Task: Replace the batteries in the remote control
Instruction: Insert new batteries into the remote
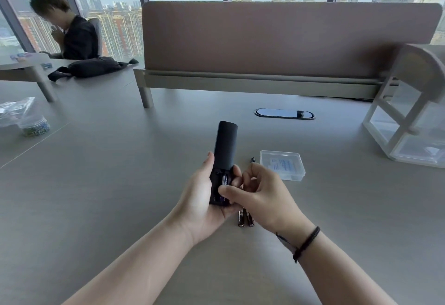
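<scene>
Across a wide grey desk [120,184], backed by a brown divider panel [289,39], with a white shelf unit [409,112] at the right edge and a seated person [72,35] far off at the left. Nearer in, a clear plastic box [283,167] lying flat, lid on, just right of the hands. Held above the desk in the left hand [199,208], fingers curled round its lower body: the black remote control [224,150], back side up, top end pointing away. Battery compartment [220,188] open at the near end, cover apparently slid up or off, hard to say which from this angle. Right hand [257,196] over that compartment, thumb and fingertips pinching or pressing a battery [224,180] with a purple wrap seated in the slot. On the desk just under the hands, two loose batteries [245,219] side by side; another single battery [252,160] beside the box. Judged from that: compartment already opened, battery exchange midway. Not clear whether the cell under the fingers is going in or coming out. Left to do in any case: finish seating both fresh cells and close the cover.
</scene>
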Available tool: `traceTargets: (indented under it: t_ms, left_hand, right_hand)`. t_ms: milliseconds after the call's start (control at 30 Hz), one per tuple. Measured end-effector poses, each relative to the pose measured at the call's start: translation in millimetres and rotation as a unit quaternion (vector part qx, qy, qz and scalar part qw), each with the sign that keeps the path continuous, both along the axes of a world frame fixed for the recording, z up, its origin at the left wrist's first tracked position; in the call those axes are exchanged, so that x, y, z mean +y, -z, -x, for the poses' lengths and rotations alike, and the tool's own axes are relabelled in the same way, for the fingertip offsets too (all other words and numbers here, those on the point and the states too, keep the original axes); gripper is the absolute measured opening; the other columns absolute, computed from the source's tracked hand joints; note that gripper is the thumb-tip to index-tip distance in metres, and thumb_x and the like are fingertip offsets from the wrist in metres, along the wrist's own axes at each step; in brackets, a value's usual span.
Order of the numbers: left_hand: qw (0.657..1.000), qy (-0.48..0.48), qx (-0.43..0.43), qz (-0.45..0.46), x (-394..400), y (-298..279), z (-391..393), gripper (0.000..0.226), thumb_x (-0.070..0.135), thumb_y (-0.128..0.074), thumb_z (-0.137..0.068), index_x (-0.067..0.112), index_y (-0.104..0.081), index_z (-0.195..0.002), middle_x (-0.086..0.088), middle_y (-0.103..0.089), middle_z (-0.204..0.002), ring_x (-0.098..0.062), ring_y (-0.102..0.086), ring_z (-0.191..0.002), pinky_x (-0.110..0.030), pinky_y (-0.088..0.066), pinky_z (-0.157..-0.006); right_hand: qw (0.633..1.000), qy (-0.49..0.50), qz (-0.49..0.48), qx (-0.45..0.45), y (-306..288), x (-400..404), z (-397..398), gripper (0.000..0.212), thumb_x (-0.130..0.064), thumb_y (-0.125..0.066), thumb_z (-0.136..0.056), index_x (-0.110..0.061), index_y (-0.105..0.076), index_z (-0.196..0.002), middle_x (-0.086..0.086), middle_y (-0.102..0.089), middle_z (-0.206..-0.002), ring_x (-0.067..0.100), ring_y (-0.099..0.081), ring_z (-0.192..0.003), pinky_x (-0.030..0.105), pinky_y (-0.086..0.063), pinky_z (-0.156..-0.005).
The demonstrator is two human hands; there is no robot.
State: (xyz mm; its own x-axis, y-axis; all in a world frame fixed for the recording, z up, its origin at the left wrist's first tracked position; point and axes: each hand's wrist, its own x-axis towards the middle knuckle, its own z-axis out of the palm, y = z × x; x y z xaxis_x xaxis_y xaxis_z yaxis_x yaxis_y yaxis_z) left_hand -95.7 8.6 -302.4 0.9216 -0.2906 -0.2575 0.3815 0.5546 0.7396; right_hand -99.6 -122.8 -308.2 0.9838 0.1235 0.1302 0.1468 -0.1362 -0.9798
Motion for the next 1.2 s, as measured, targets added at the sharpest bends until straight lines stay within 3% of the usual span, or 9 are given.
traceTargets:
  t_ms: [100,200,267,333,400,467,600,833,1200]
  left_hand:
    - [1.0,0.005,-0.008,0.02,1,0,-2,0.059,0.062,-0.037,-0.095,0.009,-0.06,-0.083,-0.005,-0.048,-0.065,-0.019,-0.051,-0.067,-0.032,-0.047,-0.069]
    - [0.999,0.002,-0.029,0.021,4,2,-6,0.058,0.062,-0.035,-0.095,0.01,-0.059,-0.084,-0.003,-0.048,-0.065,-0.019,-0.049,-0.065,-0.032,-0.047,-0.064]
    - [0.999,-0.001,-0.046,0.029,7,1,-8,0.055,0.061,-0.036,-0.095,0.011,-0.058,-0.085,-0.002,-0.046,-0.065,-0.018,-0.044,-0.058,-0.03,-0.039,-0.055]
    - [0.997,-0.007,-0.059,0.039,10,1,-11,0.055,0.059,-0.035,-0.096,0.01,-0.057,-0.082,-0.004,-0.042,-0.064,-0.018,-0.038,-0.052,-0.03,-0.028,-0.05]
    - [0.997,-0.018,-0.051,0.055,11,3,-14,0.056,0.059,-0.036,-0.095,0.01,-0.057,-0.079,-0.004,-0.041,-0.063,-0.018,-0.036,-0.05,-0.031,-0.025,-0.049]
    - [0.997,-0.026,-0.038,0.069,13,6,-16,0.055,0.059,-0.038,-0.094,0.01,-0.056,-0.079,-0.004,-0.041,-0.063,-0.018,-0.036,-0.049,-0.03,-0.025,-0.049]
    - [0.996,-0.035,-0.03,0.07,15,9,-19,0.053,0.06,-0.04,-0.093,0.011,-0.055,-0.079,-0.004,-0.041,-0.062,-0.018,-0.035,-0.05,-0.032,-0.022,-0.052]
    - [0.996,-0.031,-0.03,0.074,15,10,-19,0.053,0.06,-0.042,-0.091,0.01,-0.056,-0.077,-0.005,-0.04,-0.063,-0.019,-0.035,-0.05,-0.032,-0.022,-0.052]
    - [0.996,-0.036,-0.028,0.07,16,8,-19,0.055,0.059,-0.04,-0.094,0.01,-0.057,-0.076,-0.005,-0.041,-0.063,-0.02,-0.035,-0.05,-0.03,-0.025,-0.049]
  right_hand:
    - [0.999,0.008,0.027,-0.022,0,0,1,0.043,-0.018,-0.084,-0.074,-0.015,-0.042,-0.066,0.002,-0.064,-0.065,0.013,-0.054,-0.051,0.022,-0.042,-0.048]
    - [0.999,0.014,0.034,-0.039,4,5,0,0.04,-0.039,-0.079,-0.072,-0.015,-0.048,-0.066,0.017,-0.07,-0.072,0.033,-0.063,-0.057,0.039,-0.05,-0.053]
    - [0.997,0.04,0.049,-0.044,8,2,-5,0.043,-0.05,-0.073,-0.076,-0.013,-0.054,-0.066,0.01,-0.071,-0.064,0.036,-0.064,-0.059,0.045,-0.052,-0.056]
    - [0.986,0.108,0.118,-0.054,14,-9,-14,0.038,-0.05,-0.066,-0.085,-0.018,-0.058,-0.066,-0.01,-0.06,-0.05,0.014,-0.054,-0.048,0.035,-0.043,-0.05]
    - [0.946,0.162,0.273,-0.071,20,-23,-21,0.023,-0.049,-0.058,-0.091,-0.029,-0.068,-0.087,-0.013,-0.056,-0.055,0.008,-0.054,-0.057,0.029,-0.041,-0.057]
    - [0.898,0.161,0.405,-0.059,23,-30,-24,0.029,-0.046,-0.05,-0.094,-0.04,-0.062,-0.12,-0.01,-0.069,-0.08,0.016,-0.066,-0.084,0.03,-0.047,-0.066]
    - [0.847,0.152,0.502,-0.09,26,-26,-28,0.042,-0.038,-0.043,-0.096,-0.041,-0.045,-0.138,0.0,-0.073,-0.104,0.029,-0.066,-0.099,0.035,-0.046,-0.068]
    - [0.811,0.168,0.546,-0.129,30,-20,-32,0.034,-0.036,-0.04,-0.097,-0.029,-0.053,-0.127,0.006,-0.073,-0.094,0.033,-0.069,-0.088,0.036,-0.051,-0.065]
    - [0.844,0.205,0.481,-0.124,25,-22,-26,0.036,-0.056,-0.056,-0.088,-0.021,-0.066,-0.087,-0.004,-0.07,-0.092,0.025,-0.067,-0.085,0.033,-0.05,-0.064]
